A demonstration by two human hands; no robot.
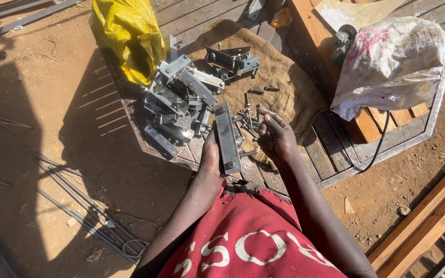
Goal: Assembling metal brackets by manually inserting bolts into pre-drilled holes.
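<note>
My left hand [211, 159] grips a flat grey metal bar [227, 138] with a bolt at each end, held lengthwise above the near edge of a metal-framed platform [336, 154]. My right hand [276, 136] hovers just right of the bar, fingers curled over a scatter of loose bolts [248, 119] on a burlap sack [279, 82]. Whether it holds a bolt is hidden. A heap of similar metal brackets [178, 103] lies left of the bar.
A yellow plastic bag [127, 36] sits at the back left, a white sack [392, 62] on wooden planks [372, 123] at the right. Thin steel rods [73, 201] lie on the dirt at left. Timber lengths [428, 221] lie at lower right. A black cable [377, 149] crosses the platform.
</note>
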